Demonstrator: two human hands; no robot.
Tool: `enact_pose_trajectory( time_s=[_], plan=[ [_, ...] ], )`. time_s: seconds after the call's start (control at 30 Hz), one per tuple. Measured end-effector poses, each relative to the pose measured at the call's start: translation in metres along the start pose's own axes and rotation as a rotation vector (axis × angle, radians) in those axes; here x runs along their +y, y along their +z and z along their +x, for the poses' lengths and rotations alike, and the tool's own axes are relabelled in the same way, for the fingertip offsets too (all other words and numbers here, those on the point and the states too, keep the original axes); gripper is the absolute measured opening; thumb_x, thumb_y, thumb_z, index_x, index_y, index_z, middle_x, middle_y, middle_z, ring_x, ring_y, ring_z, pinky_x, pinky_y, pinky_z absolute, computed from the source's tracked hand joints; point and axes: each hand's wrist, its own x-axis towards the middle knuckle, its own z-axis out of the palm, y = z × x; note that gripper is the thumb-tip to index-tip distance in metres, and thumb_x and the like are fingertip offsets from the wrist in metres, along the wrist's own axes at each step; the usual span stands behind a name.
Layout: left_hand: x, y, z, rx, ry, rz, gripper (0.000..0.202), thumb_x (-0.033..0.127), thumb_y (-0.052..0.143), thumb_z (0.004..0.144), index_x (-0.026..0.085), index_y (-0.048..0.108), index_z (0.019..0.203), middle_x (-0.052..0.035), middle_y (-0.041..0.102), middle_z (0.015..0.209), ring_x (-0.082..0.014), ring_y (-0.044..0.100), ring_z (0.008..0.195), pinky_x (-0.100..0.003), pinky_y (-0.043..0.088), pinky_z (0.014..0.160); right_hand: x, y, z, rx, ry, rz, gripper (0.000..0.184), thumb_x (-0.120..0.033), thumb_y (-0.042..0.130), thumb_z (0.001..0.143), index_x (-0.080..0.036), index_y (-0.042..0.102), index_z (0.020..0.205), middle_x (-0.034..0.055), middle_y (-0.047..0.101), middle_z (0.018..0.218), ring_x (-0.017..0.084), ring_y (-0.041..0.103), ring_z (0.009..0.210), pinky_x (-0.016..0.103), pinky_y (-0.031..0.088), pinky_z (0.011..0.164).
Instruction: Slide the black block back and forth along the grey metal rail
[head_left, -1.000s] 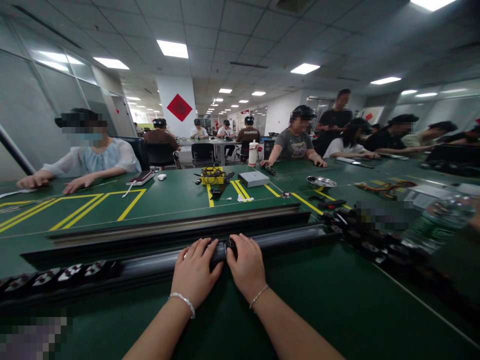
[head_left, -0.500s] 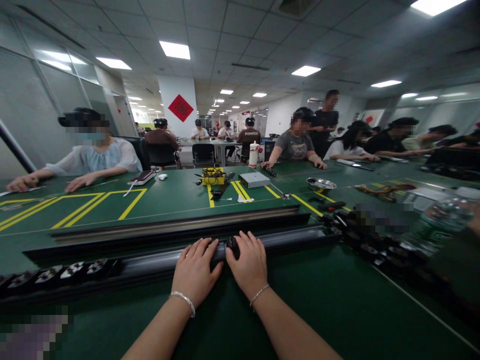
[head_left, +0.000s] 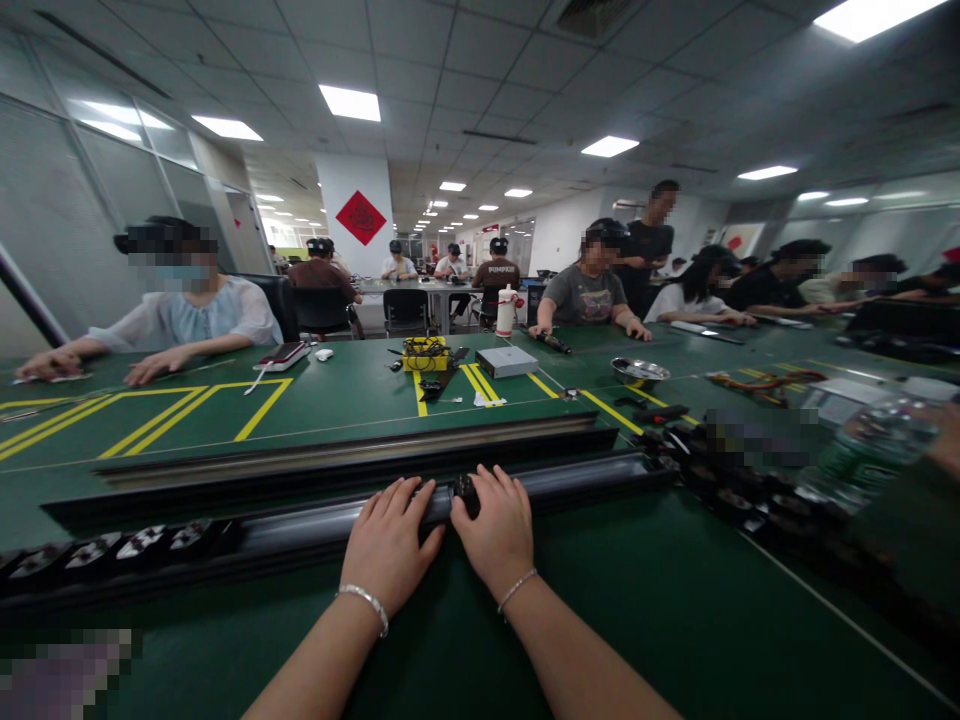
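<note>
A long black channel-like rail (head_left: 300, 522) with a shiny grey inner face lies crosswise on the green table in front of me. My left hand (head_left: 391, 535) rests palm down over it, fingers stretched forward and slightly apart. Close beside it, my right hand (head_left: 495, 525) lies across the same rail with its fingers extended. A small dark knobbly part (head_left: 466, 492) shows between the right thumb and index finger; its kind is unclear, and the hand covers some of it. Several black parts with metallic tops (head_left: 141, 542) sit in a row at the rail's left end.
More black rails (head_left: 360, 455) lie just beyond. Farther back are a yellow box with cables (head_left: 425, 354), a grey box (head_left: 507, 361) and a metal bowl (head_left: 640, 370). Dark parts (head_left: 731, 500) and a plastic bottle (head_left: 862, 450) stand right. Co-workers (head_left: 589, 290) sit around the table.
The view has shifted very slightly. Both my hands stay in place on the rail. A co-worker's hand near the bottle at the right has moved a little.
</note>
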Motion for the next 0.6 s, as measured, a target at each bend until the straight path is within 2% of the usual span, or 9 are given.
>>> enact_pose_trajectory(
  time_s=[0.6],
  plan=[
    [0.0003, 0.0003, 0.0002, 0.010, 0.001, -0.013, 0.046, 0.038, 0.045, 0.078, 0.025, 0.049, 0.122, -0.0047, 0.051, 0.127, -0.0226, 0.042, 0.119, -0.041, 0.031, 0.100, 0.0016, 0.0019, 0.0001, 0.013, 0.007, -0.007, 0.036, -0.031, 0.048, 0.075, -0.016, 0.062, 0.105, 0.0071, 0.058, 0.117, 0.021, 0.042, 0.117, 0.036, 0.019, 0.103]
  ],
)
